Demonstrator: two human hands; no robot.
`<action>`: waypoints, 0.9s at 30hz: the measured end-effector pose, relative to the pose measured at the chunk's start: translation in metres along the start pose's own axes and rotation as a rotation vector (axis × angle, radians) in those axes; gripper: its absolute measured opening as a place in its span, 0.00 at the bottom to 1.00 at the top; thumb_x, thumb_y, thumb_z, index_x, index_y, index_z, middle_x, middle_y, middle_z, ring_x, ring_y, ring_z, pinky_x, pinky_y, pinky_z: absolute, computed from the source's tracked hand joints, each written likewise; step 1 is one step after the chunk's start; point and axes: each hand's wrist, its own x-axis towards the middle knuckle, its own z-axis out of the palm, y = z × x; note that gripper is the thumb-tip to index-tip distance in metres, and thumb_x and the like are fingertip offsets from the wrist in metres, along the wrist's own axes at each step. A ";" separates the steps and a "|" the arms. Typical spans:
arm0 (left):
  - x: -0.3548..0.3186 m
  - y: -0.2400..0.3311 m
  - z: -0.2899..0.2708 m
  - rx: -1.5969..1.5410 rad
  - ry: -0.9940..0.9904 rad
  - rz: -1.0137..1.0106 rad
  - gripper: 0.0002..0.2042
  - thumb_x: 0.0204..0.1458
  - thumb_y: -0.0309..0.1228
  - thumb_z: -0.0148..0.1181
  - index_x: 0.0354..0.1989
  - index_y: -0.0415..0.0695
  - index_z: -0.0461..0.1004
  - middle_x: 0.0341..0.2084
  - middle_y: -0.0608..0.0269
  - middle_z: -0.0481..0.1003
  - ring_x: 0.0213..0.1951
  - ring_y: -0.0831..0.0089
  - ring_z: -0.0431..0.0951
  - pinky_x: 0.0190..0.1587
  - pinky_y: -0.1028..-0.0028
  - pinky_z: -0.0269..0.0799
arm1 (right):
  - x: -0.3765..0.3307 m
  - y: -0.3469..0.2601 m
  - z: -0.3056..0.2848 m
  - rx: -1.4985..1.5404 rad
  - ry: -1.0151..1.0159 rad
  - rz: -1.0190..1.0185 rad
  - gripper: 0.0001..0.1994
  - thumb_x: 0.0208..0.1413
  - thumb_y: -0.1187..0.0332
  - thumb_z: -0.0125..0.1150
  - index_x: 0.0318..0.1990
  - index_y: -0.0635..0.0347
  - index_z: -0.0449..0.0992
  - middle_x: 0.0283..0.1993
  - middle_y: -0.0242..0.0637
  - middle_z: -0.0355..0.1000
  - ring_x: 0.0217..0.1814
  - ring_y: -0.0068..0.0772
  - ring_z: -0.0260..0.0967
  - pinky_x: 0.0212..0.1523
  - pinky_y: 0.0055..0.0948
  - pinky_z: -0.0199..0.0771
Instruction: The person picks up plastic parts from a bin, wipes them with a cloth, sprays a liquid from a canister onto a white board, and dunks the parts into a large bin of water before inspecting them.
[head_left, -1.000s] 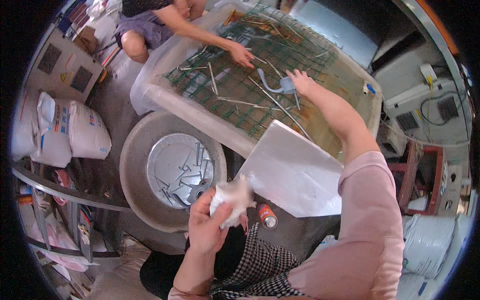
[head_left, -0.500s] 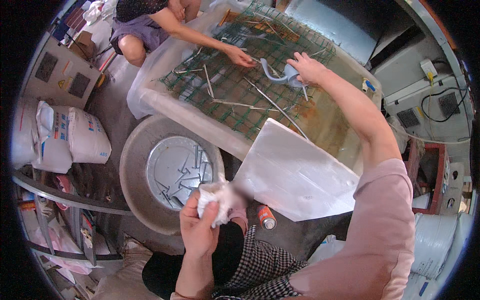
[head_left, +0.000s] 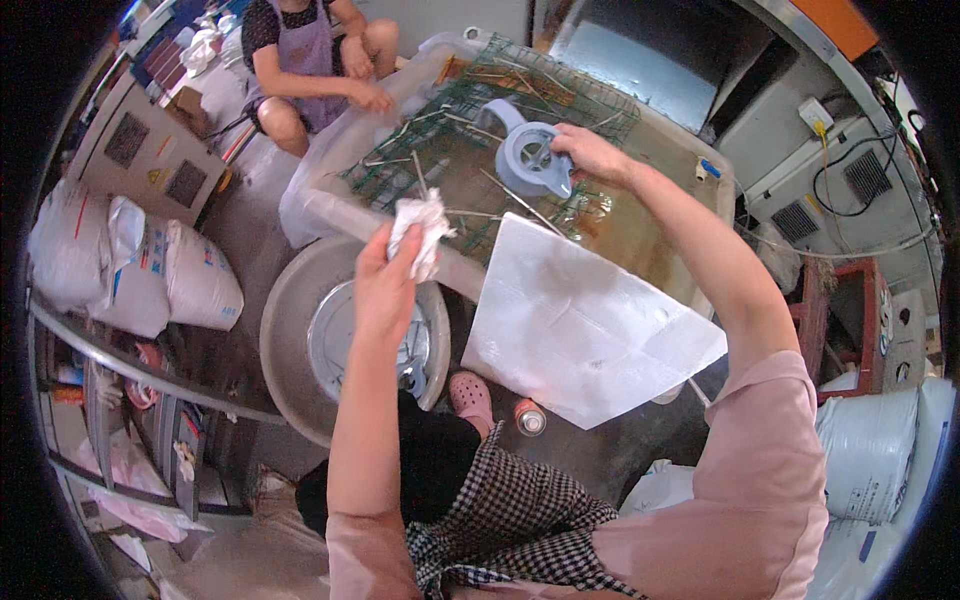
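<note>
My right hand (head_left: 592, 157) is closed on the right edge of a blue-grey plastic jug top (head_left: 517, 165). It has a round open ring, a pointed spout and a curved handle, and is held above a water-filled tank (head_left: 650, 230). In my left hand (head_left: 385, 275) is a crumpled white cloth (head_left: 420, 228), raised in front of the tank's near wall. A green wire mesh (head_left: 420, 150) with several thin rods lies over the tank. A white foam board (head_left: 590, 320) leans on the tank's near edge.
A wide basin (head_left: 285, 370) holding a round metal dish (head_left: 325, 335) with metal parts stands left of my leg. A small spray can (head_left: 530, 417) is on the floor. A co-worker (head_left: 300, 75) squats at the far left. White sacks (head_left: 200, 275) stand left, cabinets (head_left: 830, 190) right.
My right hand has brought the jug top nearer and turned its ring into view. My left hand has lifted the cloth forward. The co-worker's hand has drawn back from the mesh.
</note>
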 end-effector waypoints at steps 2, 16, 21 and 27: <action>-0.003 0.000 -0.002 -0.037 -0.013 0.032 0.12 0.55 0.29 0.55 0.46 0.39 0.71 0.37 0.65 0.75 0.36 0.80 0.73 0.37 0.78 0.70 | -0.002 -0.018 0.045 0.089 -0.090 -0.082 0.17 0.52 0.62 0.49 0.49 0.53 0.67 0.43 0.31 0.67 0.42 0.22 0.64 0.33 0.30 0.71; -0.045 -0.004 -0.152 0.179 0.243 0.020 0.09 0.52 0.30 0.58 0.39 0.38 0.75 0.30 0.70 0.75 0.31 0.84 0.71 0.34 0.81 0.66 | 0.053 -0.046 0.305 0.026 -0.012 -0.220 0.28 0.37 0.62 0.67 0.50 0.61 0.72 0.43 0.49 0.74 0.46 0.42 0.72 0.49 0.33 0.69; -0.057 -0.039 -0.193 0.133 0.320 -0.032 0.10 0.53 0.30 0.57 0.40 0.38 0.75 0.29 0.69 0.75 0.29 0.83 0.71 0.32 0.80 0.66 | 0.059 -0.019 0.376 -0.017 0.109 -0.246 0.18 0.39 0.70 0.60 0.43 0.60 0.75 0.41 0.51 0.74 0.46 0.49 0.71 0.47 0.36 0.70; -0.079 -0.033 -0.222 0.278 0.368 -0.080 0.11 0.53 0.32 0.57 0.40 0.37 0.75 0.30 0.68 0.75 0.30 0.83 0.72 0.32 0.80 0.66 | 0.049 -0.017 0.415 -0.105 0.059 -0.371 0.17 0.38 0.72 0.62 0.41 0.59 0.74 0.39 0.51 0.73 0.45 0.52 0.71 0.47 0.39 0.69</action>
